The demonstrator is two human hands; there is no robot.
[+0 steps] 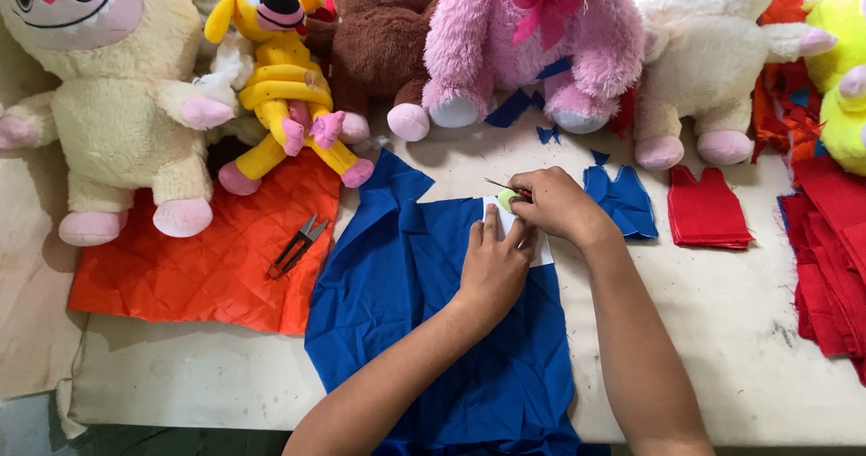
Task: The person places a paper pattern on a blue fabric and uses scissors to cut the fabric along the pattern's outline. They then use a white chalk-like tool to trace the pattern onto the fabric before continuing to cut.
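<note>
A large blue cloth point(406, 303) lies spread on the table in front of me. My left hand point(494, 267) presses flat on a white paper template point(541, 248) laid on the cloth. My right hand point(555, 205) is closed on a small green piece of chalk point(507, 198) at the template's upper edge, with a thin dark point sticking out to the left.
Small thread snips point(298, 247) rest on an orange quilted cloth point(216, 257) at left. Cut blue pieces point(622, 199) and red pieces point(708, 208) lie at right, with a red fabric pile point(830, 257) beyond. Several plush toys point(532, 41) line the table's point(722, 330) far edge.
</note>
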